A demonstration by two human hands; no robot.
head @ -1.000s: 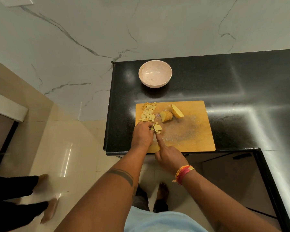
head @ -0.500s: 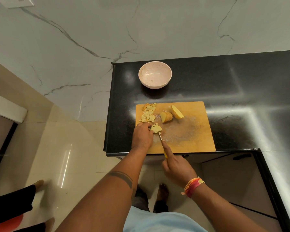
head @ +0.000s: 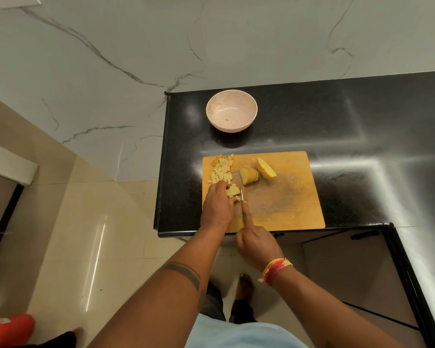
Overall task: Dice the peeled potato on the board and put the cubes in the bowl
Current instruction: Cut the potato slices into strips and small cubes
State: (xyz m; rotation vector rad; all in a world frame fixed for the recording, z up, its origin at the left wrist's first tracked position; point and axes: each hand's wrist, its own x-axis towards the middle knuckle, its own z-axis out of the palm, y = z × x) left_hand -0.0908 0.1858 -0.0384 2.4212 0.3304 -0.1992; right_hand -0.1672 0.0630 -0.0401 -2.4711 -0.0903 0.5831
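Left hand (head: 217,205) curled, fingertips pinching down; right hand (head: 255,241) gripping, index finger extended forward; both forearms reaching ahead

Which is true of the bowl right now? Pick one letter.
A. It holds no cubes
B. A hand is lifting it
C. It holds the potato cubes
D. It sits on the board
A: the bowl shows bare inside, while the cubes lie piled on the cutting board.

No text, label, brand, number or sign is showing legibly anywhere; the red object (head: 9,327) at the bottom left is carrying a small pale patch that may be print, but it is appearing too blurred and too small to be read.
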